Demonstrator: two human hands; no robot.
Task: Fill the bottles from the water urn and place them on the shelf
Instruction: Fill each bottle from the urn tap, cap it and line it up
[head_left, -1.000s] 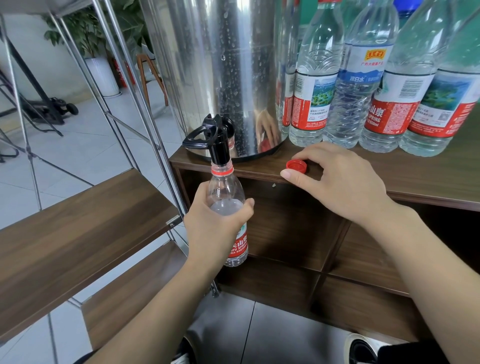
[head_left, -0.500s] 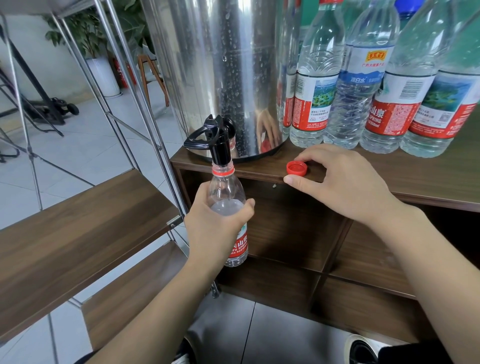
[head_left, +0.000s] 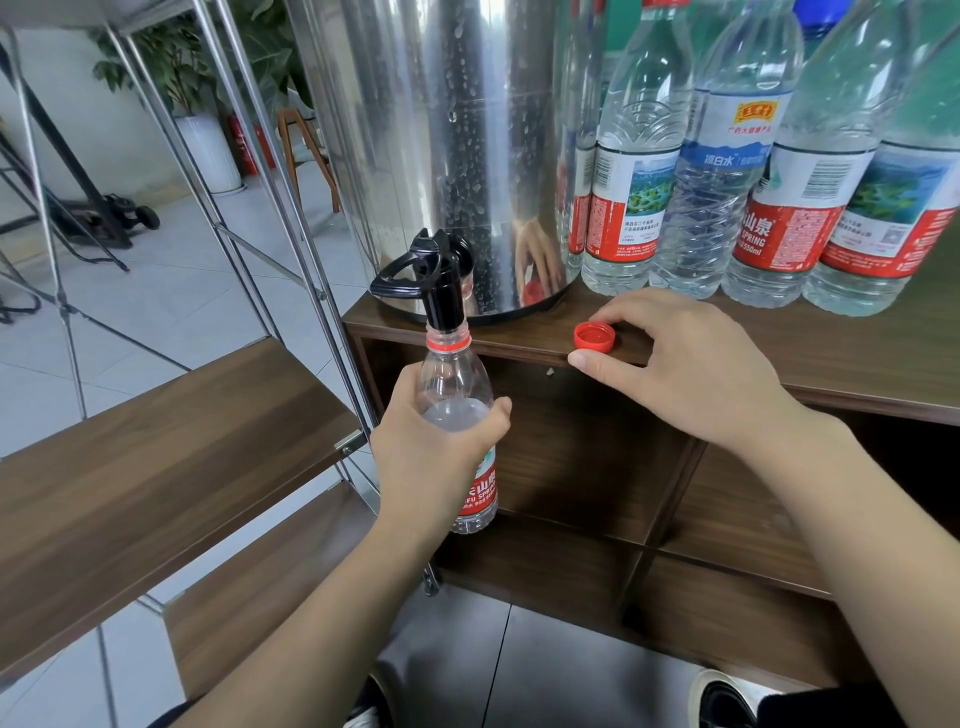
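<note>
A small plastic bottle (head_left: 456, 415) is gripped by the left hand (head_left: 434, 452) just below the centre of the frame, the fingers and thumb curled round its body above the red label. The bottle is held upright with its open neck, ringed in red, set directly under the black tap (head_left: 435, 280) of the water urn (head_left: 441, 130), the spout reaching into the mouth. Water is seen inside the bottle up to about the level of the fingers. To the right of centre, the right hand (head_left: 675, 374) is rested on the front edge of the brown wooden cabinet (head_left: 857, 364), fingers loosely bent, with the thumb along the edge and the forefinger arched over a red cap (head_left: 594, 334); the cap lies on the cabinet top, and whether it is actually pinched or merely touched cannot be told. The steel urn, beaded with droplets, is stood on the cabinet's left end in the upper centre of the frame. A row of larger labelled bottles (head_left: 727, 182) is lined up beside it across the upper right. Wooden shelves (head_left: 156, 467) on a metal frame are seen at the lower left, and a potted plant (head_left: 171, 78) is stood in the upper left.
</note>
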